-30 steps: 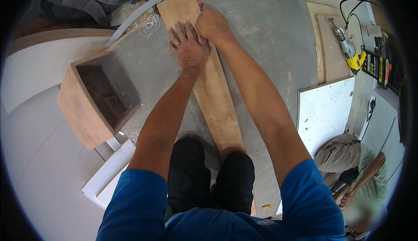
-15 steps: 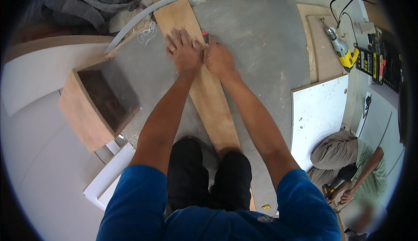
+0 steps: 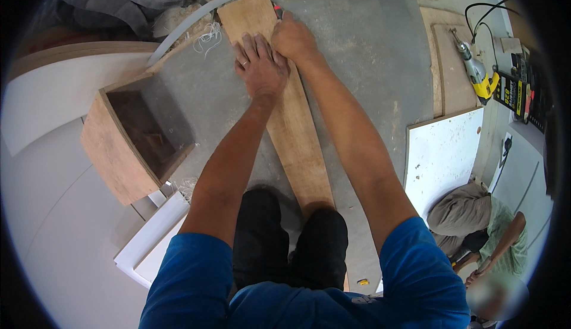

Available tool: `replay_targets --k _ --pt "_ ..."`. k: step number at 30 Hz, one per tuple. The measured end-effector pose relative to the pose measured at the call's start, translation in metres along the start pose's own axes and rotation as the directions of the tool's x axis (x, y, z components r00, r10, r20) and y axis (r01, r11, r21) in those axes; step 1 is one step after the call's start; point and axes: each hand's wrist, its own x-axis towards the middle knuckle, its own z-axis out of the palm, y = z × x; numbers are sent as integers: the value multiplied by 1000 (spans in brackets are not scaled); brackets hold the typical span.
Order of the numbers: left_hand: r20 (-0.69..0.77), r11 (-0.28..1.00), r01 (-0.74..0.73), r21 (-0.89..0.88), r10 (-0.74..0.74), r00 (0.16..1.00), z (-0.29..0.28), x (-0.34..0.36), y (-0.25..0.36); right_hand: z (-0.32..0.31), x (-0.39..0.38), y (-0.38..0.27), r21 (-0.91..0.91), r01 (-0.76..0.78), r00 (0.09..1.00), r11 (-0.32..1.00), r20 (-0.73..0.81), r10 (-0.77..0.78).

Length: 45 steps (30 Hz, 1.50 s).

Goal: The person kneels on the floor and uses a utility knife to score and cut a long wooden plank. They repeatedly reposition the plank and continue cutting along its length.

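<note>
A long wooden board (image 3: pixel 297 144) lies lengthwise in front of me on a grey work surface (image 3: pixel 369 67), its near end at my knees. My left hand (image 3: pixel 262 70) presses flat on the board, fingers stretched out, a ring on one finger. Just beyond it, at the board's right edge near the far end, my right hand (image 3: pixel 294 37) is closed round a small hand tool (image 3: pixel 278 12). Only the tool's red and dark end shows above the fist; the rest is hidden, so its kind is unclear.
An open wooden box (image 3: pixel 122 150) stands at the left. A pale curved strip (image 3: pixel 208 11) and white threads (image 3: pixel 208 37) lie beyond the board. At right are a yellow-grey power drill (image 3: pixel 476 70) and a white panel (image 3: pixel 443 150); a co-worker (image 3: pixel 476 222) crouches at lower right.
My right hand has moved away from me along the board's right edge with the tool. My left hand stays flat on the board, slightly nearer to me. The view has shifted a little.
</note>
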Motion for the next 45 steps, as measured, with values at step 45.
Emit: replay_targets --k 45 --pt "6 1000 -16 -11 16 1000 0 1 2 0 -2 7 -63 56 998 996 -25 -58"
